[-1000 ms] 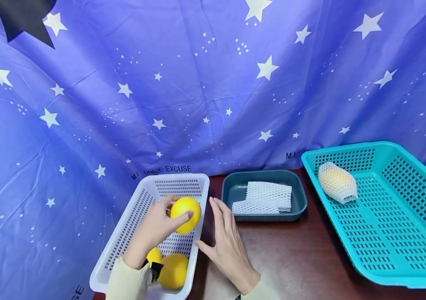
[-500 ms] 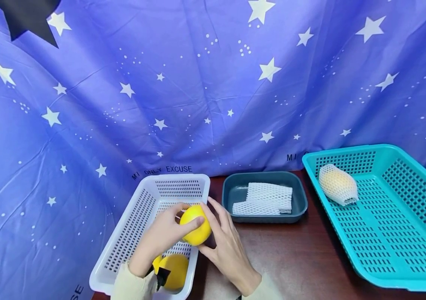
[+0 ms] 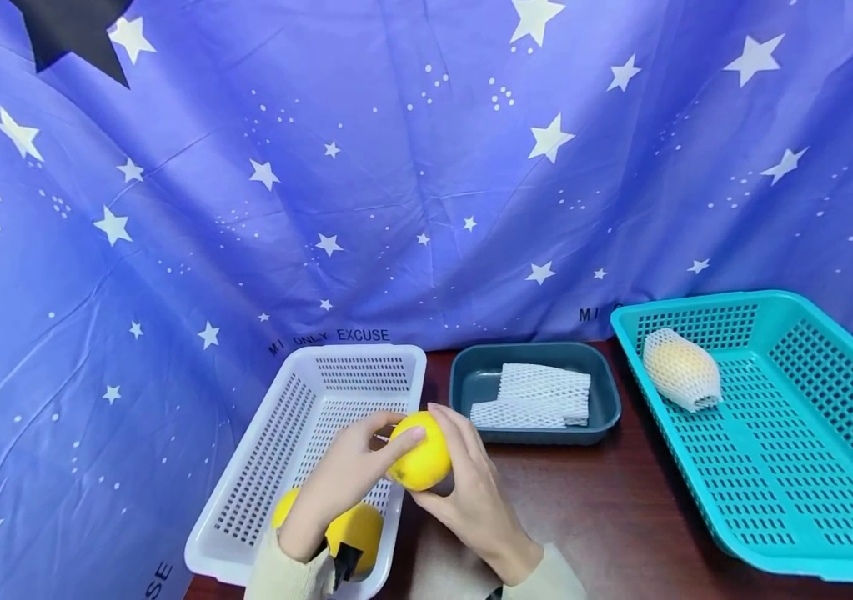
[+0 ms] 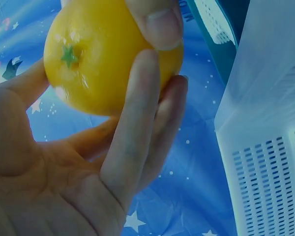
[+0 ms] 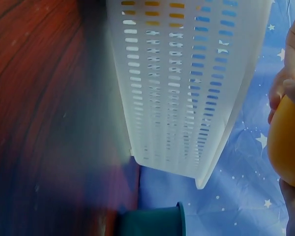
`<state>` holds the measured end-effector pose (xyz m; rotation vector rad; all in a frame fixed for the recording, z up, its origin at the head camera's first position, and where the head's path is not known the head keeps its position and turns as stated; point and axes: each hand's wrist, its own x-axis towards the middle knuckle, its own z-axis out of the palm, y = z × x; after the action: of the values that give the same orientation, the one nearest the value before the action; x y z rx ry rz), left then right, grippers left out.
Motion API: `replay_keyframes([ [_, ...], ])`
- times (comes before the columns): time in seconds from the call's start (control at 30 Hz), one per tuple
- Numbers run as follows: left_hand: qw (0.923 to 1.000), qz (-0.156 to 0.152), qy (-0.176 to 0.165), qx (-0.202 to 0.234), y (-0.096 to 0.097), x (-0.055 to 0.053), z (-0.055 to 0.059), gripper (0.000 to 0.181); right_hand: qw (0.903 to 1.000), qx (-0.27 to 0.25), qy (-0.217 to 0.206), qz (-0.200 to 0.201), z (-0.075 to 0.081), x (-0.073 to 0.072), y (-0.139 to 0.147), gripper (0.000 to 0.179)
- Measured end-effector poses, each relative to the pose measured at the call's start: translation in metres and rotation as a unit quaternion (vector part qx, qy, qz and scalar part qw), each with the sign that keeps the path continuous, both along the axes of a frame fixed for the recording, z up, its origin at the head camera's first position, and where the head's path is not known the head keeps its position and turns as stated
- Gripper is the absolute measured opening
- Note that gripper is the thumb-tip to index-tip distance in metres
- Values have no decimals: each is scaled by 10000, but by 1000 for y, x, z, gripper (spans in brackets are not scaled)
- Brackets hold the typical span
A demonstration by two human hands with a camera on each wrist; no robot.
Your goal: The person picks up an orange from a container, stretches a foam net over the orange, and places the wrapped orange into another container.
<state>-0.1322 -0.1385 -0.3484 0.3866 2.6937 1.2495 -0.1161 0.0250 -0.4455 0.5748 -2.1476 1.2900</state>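
An orange (image 3: 423,452) with a small green star-shaped stem end is held between both hands, above the right rim of the white basket. My left hand (image 3: 354,471) grips it from the left, thumb across its front. From the right, my right hand (image 3: 474,492) holds it with fingers on top and thumb beneath. The left wrist view shows the orange (image 4: 96,59) close up, with fingers curled against it. Only part of the orange (image 5: 287,140) shows at the right wrist view's edge. More yellow fruit (image 3: 358,533) lies in the white basket (image 3: 246,467), partly hidden by my left forearm.
A dark blue-green tray (image 3: 464,379) behind my right hand holds white foam net sleeves (image 3: 542,392). To the right stands a turquoise basket (image 3: 779,433) with one netted fruit (image 3: 681,368). A starry blue curtain (image 3: 426,167) backs the brown table (image 3: 591,500).
My left hand has carried the orange rightward from over the white basket to its right rim. My right hand, earlier apart with fingers spread, has taken hold of the orange too.
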Motion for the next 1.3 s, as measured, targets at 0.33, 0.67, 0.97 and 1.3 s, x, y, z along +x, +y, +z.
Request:
replay_keyframes([
  [0.33, 9935, -980, 195, 545, 0, 7, -9, 58, 9999, -132, -42, 8, 1, 2, 18, 95],
  [0.67, 9916, -1076, 480, 540, 11, 7, -13, 78, 9990, -406, -162, -105, 1, -2, 27, 91],
  [0.97, 9927, -761, 640, 687, 27, 10, -19, 78, 9986, -506, -3, -163, 5, -4, 40, 91],
  [1.3, 9920, -476, 1050, 507, 40, 9, -19, 76, 9991, -309, -230, -197, 4, -9, 51, 91],
])
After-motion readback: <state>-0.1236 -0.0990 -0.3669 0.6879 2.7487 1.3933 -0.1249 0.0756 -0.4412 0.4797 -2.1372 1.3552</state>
